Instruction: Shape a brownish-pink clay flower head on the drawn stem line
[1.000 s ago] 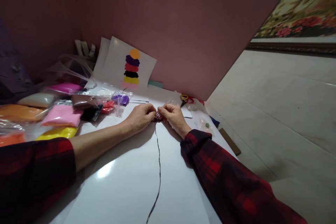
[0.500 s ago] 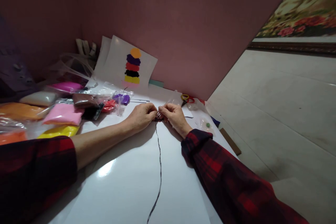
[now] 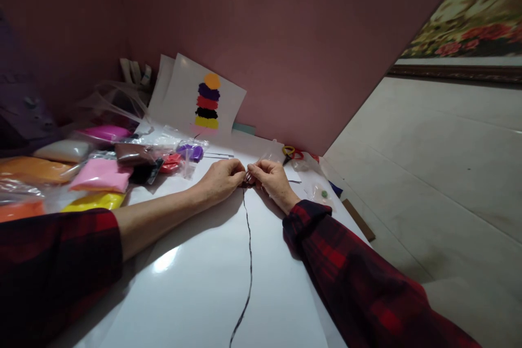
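Observation:
My left hand (image 3: 227,178) and my right hand (image 3: 272,178) meet over the white sheet (image 3: 196,277), fingertips pinched close together. Between them is a small dark piece, mostly hidden by the fingers. From it a thin dark cord-like strand (image 3: 250,261) runs down the sheet towards me, slightly wavy. Both hands are closed at this dark strand's upper end. Whether it is string or rolled clay I cannot make out.
Plastic packs of coloured clay, among them a pink pack (image 3: 100,175) and a yellow pack (image 3: 95,202), crowd the left. A paper with coloured shapes (image 3: 207,102) leans on the wall. Yellow-handled scissors (image 3: 288,152) lie behind my right hand. A small bag with a green dot (image 3: 323,194) lies at right.
The view has shifted very slightly. Both hands stay in nearly the same place, still pinching at the strand's upper end.

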Tool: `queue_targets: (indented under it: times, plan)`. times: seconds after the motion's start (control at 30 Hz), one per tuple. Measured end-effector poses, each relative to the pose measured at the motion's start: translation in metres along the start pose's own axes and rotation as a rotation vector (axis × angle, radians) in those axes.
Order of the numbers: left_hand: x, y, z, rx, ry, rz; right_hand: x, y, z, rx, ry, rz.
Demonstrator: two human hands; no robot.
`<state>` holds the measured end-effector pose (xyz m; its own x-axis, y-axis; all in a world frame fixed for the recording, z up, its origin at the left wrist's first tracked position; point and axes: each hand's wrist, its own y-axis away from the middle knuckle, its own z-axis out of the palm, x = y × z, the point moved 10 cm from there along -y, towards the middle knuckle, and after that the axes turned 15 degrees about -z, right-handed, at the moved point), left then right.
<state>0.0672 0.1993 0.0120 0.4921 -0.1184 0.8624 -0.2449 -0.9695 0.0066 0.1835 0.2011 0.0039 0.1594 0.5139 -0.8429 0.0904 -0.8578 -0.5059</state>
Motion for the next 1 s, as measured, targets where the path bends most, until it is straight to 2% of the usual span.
queue_targets:
  times: [1.0]
  plan:
    - [0.0009, -0.0002, 0.0012, -0.008, -0.026, 0.016, -0.0024, 0.0012, -0.0005, -0.005, 0.019, -0.006]
